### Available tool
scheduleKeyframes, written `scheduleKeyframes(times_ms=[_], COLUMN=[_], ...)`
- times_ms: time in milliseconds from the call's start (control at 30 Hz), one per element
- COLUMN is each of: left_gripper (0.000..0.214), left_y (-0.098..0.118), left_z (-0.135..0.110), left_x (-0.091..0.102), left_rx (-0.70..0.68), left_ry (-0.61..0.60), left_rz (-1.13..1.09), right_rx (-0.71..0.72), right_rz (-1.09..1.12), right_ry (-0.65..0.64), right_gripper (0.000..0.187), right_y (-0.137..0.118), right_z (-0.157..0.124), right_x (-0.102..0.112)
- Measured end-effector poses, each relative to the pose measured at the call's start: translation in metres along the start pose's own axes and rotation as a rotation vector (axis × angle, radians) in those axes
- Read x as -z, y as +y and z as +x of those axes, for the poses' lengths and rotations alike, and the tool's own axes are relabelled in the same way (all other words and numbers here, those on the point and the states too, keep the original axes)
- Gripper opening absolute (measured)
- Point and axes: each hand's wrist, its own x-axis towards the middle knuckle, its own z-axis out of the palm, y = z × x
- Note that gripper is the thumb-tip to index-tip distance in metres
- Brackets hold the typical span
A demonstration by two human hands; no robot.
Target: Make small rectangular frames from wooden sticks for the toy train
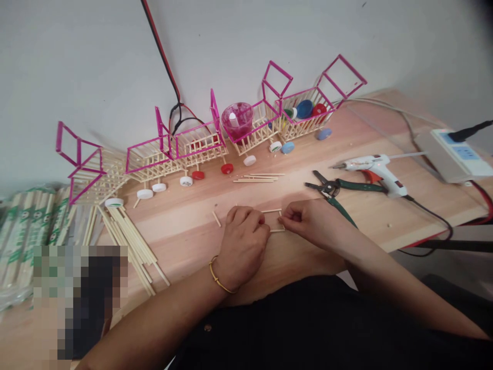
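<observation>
My left hand, with a gold bangle at the wrist, rests on the wooden table with its fingers curled and pinched on the left end of a small frame of short wooden sticks. My right hand pinches the right end of the same stick frame. The frame lies flat on the table between both hands. One loose short stick lies just left of my left hand.
Several stick carts with pink frames and bottle-cap wheels line the wall. A glue gun and green-handled pliers lie at the right, a power strip beyond. Long sticks and packets lie left. Cut sticks lie ahead.
</observation>
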Motion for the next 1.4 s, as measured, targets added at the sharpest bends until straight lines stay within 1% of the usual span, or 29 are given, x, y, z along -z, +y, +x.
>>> scheduleKeyframes(times_ms=[333,500,600,700,733,800,833,900,1033,1133,1267,1400], left_gripper=[0.012,0.012,0.012,0.012,0.013,0.014,0.015,0.016,0.017,0.016,0.016,0.015], left_y=[0.001,0.002,0.002,0.001,0.000,-0.003,-0.005,-0.010,-0.021,-0.029,-0.036,-0.037], left_z=[0.001,0.000,0.000,0.001,0.002,0.003,0.004,0.005,0.002,-0.007,-0.018,-0.022], left_x=[0.002,0.001,0.004,0.010,0.013,0.019,0.023,0.030,0.042,0.045,0.042,0.037], left_rx=[-0.014,0.004,0.024,0.068,0.091,0.140,0.163,0.196,0.231,0.270,0.333,0.329], left_ry=[0.002,-0.012,-0.013,0.023,0.040,0.067,0.078,0.099,0.140,0.172,0.181,0.154], left_rz=[0.009,0.023,0.007,-0.021,-0.029,-0.039,-0.037,-0.025,0.006,0.017,0.017,0.009], right_rx=[-0.021,-0.011,0.023,0.129,0.173,0.241,0.262,0.284,0.310,0.312,0.295,0.302], right_rz=[-0.012,0.011,0.056,0.106,0.120,0.132,0.128,0.109,0.079,0.073,0.062,0.058], right_ry=[0.016,0.018,0.034,0.051,0.048,0.026,0.011,-0.006,-0.021,-0.015,-0.019,-0.005], right_gripper=[0.025,0.025,0.022,0.015,0.017,0.032,0.040,0.046,0.045,0.043,0.037,0.037], right_y=[-0.001,-0.001,0.004,0.012,0.015,0.020,0.022,0.025,0.026,0.025,0.022,0.023], right_z=[-0.001,-0.002,-0.004,-0.005,-0.005,-0.005,-0.005,-0.005,-0.005,-0.004,-0.004,-0.004], right_x=[-0.002,-0.001,0.002,0.005,0.005,0.005,0.005,0.003,0.002,0.002,0.003,0.002])
